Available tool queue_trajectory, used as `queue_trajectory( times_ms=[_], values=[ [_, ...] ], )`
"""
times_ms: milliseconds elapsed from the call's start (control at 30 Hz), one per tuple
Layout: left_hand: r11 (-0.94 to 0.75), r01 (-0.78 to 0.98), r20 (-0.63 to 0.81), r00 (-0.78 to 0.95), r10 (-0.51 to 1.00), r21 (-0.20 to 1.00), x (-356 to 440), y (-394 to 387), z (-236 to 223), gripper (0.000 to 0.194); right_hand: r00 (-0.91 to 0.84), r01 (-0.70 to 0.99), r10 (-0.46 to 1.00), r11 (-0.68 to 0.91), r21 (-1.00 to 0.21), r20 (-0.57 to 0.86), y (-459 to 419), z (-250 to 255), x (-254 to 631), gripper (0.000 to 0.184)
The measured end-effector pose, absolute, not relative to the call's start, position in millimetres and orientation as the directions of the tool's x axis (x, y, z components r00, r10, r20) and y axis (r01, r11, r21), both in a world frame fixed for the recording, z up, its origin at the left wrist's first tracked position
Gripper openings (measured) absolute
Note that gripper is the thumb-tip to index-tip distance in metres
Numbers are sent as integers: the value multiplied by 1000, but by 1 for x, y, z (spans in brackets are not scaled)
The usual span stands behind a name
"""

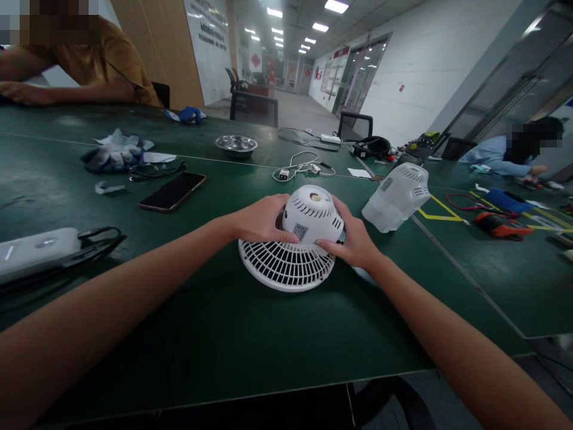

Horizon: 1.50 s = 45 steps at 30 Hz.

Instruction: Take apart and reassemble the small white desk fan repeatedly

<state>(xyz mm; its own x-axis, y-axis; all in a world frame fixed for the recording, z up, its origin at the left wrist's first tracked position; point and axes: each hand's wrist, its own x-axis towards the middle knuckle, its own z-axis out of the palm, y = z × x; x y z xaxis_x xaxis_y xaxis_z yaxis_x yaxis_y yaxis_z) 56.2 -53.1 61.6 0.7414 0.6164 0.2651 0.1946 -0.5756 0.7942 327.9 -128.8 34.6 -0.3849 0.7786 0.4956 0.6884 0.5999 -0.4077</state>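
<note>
A white fan motor housing [311, 212] with slotted vents and a small label sits over a round white fan grille [286, 269] on the green table. My left hand [266, 220] grips the housing from the left, its thumb across the front near the label. From the right, my right hand [353, 236] wraps round the same housing, thumb also in front. The fingers behind the housing are hidden. To the right of my right hand stands a white plastic fan base [396, 197] with vent slots at its top.
Around lie a phone [172, 191], gloves [119, 150], a metal bowl [236, 145], a coiled white cable [304, 169], a white device [40, 254] and an orange-black meter [501, 226]. One person sits far left [102, 65], another far right [492, 155]. The table's front edge [277, 391] is near me.
</note>
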Motion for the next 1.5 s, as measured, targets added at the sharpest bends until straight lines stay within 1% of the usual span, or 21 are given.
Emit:
queue_trajectory(
  times_ms=[133, 200, 267, 333, 400, 467, 500, 567, 633, 733, 800, 900, 1000, 1133, 1300, 1400, 1500],
  values=[
    [-651, 214, 314, 741, 594, 728, 54, -47, 56, 68, -387, 709, 769, 601, -368, 509, -128, 35, 327, 104],
    [-701, 210, 362, 736, 572, 681, 55, -46, 54, 68, -384, 713, 761, 604, -355, 523, -129, 36, 328, 110],
    [-722, 191, 405, 720, 564, 665, 56, -47, 52, 69, -360, 708, 780, 586, -394, 512, -131, 36, 331, 118],
    [-712, 145, 424, 716, 554, 687, 58, -49, 51, 81, -329, 681, 827, 542, -492, 456, -134, 35, 333, 118],
    [-698, 81, 429, 736, 523, 712, 61, -53, 48, 101, -325, 643, 861, 504, -577, 390, -136, 34, 333, 114],
    [-706, 27, 455, 747, 485, 708, 63, -55, 44, 122, -342, 612, 869, 495, -617, 357, -138, 34, 332, 111],
    [-720, 9, 480, 740, 471, 694, 65, -55, 42, 129, -350, 600, 868, 497, -627, 352, -139, 34, 331, 111],
    [-755, -10, 529, 719, 450, 656, 67, -56, 38, 134, -355, 583, 869, 495, -644, 346, -140, 35, 329, 111],
    [-796, -9, 561, 714, 419, 605, 69, -56, 35, 130, -359, 578, 872, 487, -654, 332, -140, 37, 328, 111],
    [-834, 20, 573, 718, 396, 551, 71, -58, 33, 119, -373, 570, 869, 492, -658, 326, -141, 40, 328, 110],
    [-827, 38, 568, 708, 419, 561, 72, -60, 34, 114, -367, 564, 873, 483, -670, 321, -142, 41, 327, 109],
    [-786, 55, 536, 702, 469, 615, 71, -62, 36, 109, -338, 566, 891, 451, -690, 304, -143, 42, 325, 108],
    [-768, 73, 495, 725, 479, 636, 70, -63, 40, 106, -347, 573, 891, 449, -686, 293, -144, 44, 325, 107],
    [-792, 89, 494, 738, 460, 604, 69, -63, 40, 105, -389, 575, 874, 478, -664, 292, -144, 45, 326, 106],
    [-855, 64, 552, 738, 387, 514, 69, -60, 35, 103, -426, 556, 835, 545, -627, 348, -143, 44, 328, 100],
    [-883, 51, 580, 736, 349, 467, 67, -54, 33, 107, -439, 538, 822, 564, -626, 363, -141, 41, 330, 101],
    [-892, 53, 574, 748, 334, 449, 66, -49, 31, 112, -458, 536, 814, 574, -619, 358, -139, 39, 332, 103]
  ],
)
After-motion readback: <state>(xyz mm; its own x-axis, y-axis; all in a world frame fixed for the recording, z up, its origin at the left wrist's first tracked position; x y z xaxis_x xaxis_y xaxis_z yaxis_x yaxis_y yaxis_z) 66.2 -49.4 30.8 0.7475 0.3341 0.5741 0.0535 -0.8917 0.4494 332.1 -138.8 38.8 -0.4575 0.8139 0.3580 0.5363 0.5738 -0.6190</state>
